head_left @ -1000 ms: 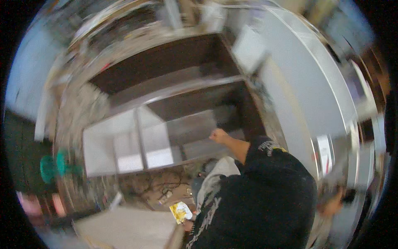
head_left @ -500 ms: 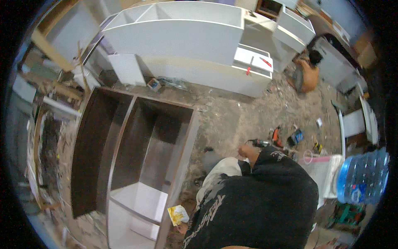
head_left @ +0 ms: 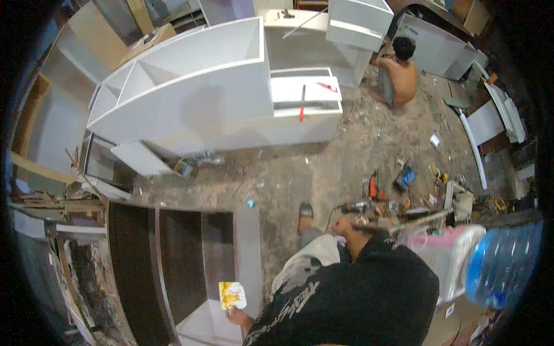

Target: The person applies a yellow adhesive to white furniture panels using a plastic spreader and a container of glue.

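Note:
My left hand (head_left: 239, 318) pinches the lower edge of a flat white card (head_left: 232, 295) smeared with yellow-brown paste. It holds the card over the side panel of a dark brown open cabinet (head_left: 247, 254) lying on the floor at my left. In front of my body, above a white cloth (head_left: 317, 256) on my lap, my right hand (head_left: 343, 226) has its fingers curled in. Whatever may be inside them is too small to make out. Just beyond that hand a corded power tool (head_left: 355, 206) lies on the floor.
A long white cabinet (head_left: 190, 109) crosses the far side, with red-handled tools (head_left: 301, 112) on its end. Another person (head_left: 401, 75) squats at the far right. An orange drill (head_left: 375, 185) lies on the floor; a large blue water bottle (head_left: 505, 265) is at my right.
The view has swung, so the cabinets sit lower and further left. My left hand with the card has risen into fuller view; the right stays by my lap.

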`<state>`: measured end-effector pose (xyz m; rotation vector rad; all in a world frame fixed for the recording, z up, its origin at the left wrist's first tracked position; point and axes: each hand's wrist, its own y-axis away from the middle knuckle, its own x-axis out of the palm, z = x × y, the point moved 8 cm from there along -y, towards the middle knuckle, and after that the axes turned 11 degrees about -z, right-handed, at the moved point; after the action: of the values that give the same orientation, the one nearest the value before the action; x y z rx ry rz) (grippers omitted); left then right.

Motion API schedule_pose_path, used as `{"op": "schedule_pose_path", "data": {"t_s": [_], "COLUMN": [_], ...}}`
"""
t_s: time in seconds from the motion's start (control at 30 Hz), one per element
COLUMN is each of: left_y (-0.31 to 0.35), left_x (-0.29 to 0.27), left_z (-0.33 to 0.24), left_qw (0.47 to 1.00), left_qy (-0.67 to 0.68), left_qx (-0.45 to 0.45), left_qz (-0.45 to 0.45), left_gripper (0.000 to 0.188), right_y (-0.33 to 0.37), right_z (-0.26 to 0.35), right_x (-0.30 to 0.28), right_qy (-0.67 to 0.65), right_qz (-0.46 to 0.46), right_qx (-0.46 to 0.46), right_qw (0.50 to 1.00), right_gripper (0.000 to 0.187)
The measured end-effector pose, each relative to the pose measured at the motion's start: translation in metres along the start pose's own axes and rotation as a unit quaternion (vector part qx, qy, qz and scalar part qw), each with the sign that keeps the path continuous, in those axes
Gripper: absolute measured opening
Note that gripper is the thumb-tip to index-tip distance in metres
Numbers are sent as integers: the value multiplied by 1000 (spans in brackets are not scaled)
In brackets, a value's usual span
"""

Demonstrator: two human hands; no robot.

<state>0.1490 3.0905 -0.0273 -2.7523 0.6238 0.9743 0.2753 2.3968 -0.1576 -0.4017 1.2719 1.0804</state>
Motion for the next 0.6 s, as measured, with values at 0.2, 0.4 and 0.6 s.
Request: {"op": "schedule_pose_path", "data": {"t_s": [0.2, 0.4, 0.6], "left_y": [15, 48, 33], "left_x": [127, 244, 338], "left_z": [-172, -300, -341], "left_qw": [980, 955, 970], "left_qy": [135, 208, 160], "left_qx": [71, 49, 33], "left_qz": [130, 206, 181], "left_gripper": [50, 48, 49], "right_y": [-136, -199, -237], "right_z": [21, 20, 18], "right_x": [-74, -117, -81], "right_qy": [-169, -270, -79], "right_qz": [-32, -95, 88], "right_qx": [57, 31, -10], "right_qw": [983, 958, 993], "right_gripper": [35, 38, 30]}}
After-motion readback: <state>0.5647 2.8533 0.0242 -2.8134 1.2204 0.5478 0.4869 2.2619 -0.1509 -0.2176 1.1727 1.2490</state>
